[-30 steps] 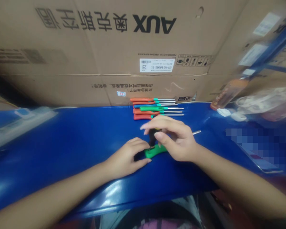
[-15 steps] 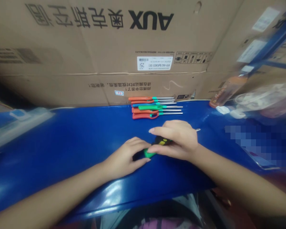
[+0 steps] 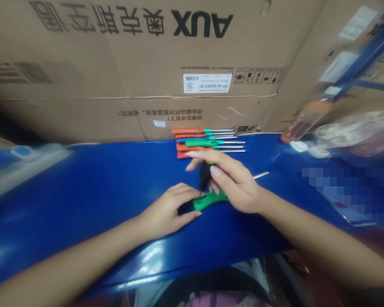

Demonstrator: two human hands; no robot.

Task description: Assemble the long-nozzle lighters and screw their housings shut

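A green long-necked lighter [image 3: 209,199] lies on the blue table, its metal tube [image 3: 261,175] sticking out to the right beyond my wrist. My left hand [image 3: 171,209] pinches the butt end of its handle between thumb and fingers. A small black-and-yellow screwdriver [image 3: 205,175] is in my right hand [image 3: 235,181], held nearly upright by the fingertips. Its thin shaft points down at the lighter's handle end, close to my left fingers; whether the tip sits in a screw I cannot tell. My right hand covers the middle of the lighter.
Several long-necked lighters [image 3: 198,143], red, orange, blue and green, lie in a row at the table's back. Behind stands a large cardboard box [image 3: 92,85]. Right are an orange bottle [image 3: 307,121] and clear plastic bags [image 3: 345,132]; left, a translucent plastic container [image 3: 28,168].
My right hand has shifted a little up and left and turned, standing the screwdriver more upright. More of the green lighter now shows. My left hand has stayed in place.
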